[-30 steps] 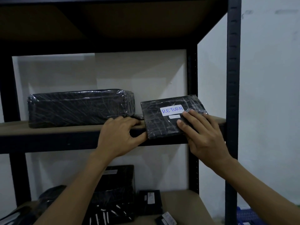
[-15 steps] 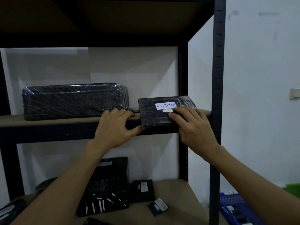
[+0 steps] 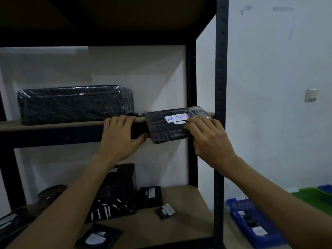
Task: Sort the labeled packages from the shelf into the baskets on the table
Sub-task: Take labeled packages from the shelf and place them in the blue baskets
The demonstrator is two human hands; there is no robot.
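Package [image 3: 172, 126] marked RETURN overhangs the front edge of the middle shelf [image 3: 53, 126], tilted down toward the person, with open air below it. The right hand [image 3: 210, 139] grips its right end, fingers curled on top. The left hand [image 3: 120, 137] lies flat on the shelf edge, thumb touching the package's left corner. Right of the rack, a blue basket [image 3: 235, 205] holds small packets [image 3: 258, 230] beside a green basket [image 3: 316, 196].

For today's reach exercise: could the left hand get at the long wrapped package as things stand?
Probably yes: the left hand rests on the shelf edge right in front of the long package, nothing between them.
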